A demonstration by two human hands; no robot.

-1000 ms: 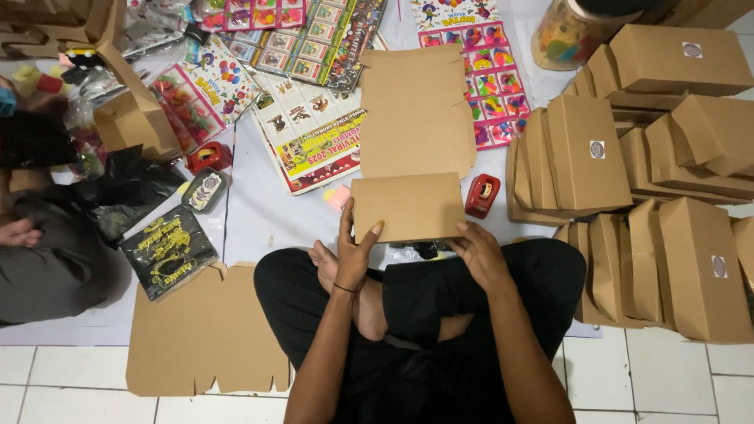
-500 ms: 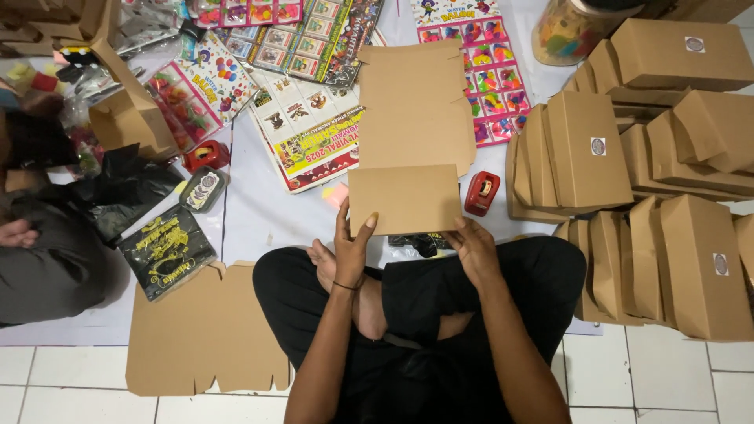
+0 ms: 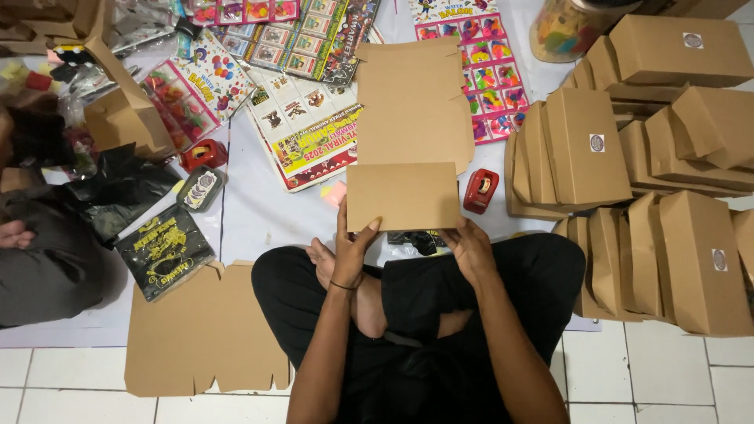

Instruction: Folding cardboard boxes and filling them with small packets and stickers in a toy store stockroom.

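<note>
Since a second ago I have lifted the folded cardboard piece (image 3: 403, 196) slightly toward 12 o'clock, away from my crossed legs. Just beyond it lies a stack of flat die-cut blanks (image 3: 414, 106); a red tape dispenser (image 3: 481, 191) sits at 3 o'clock, closed kraft boxes (image 3: 628, 165) piled further right. Piece itself: plain brown, matte, rectangular, crisp edges. My left hand (image 3: 351, 250) pinches its lower left edge; my right hand (image 3: 470, 250) grips the lower right edge.
</note>
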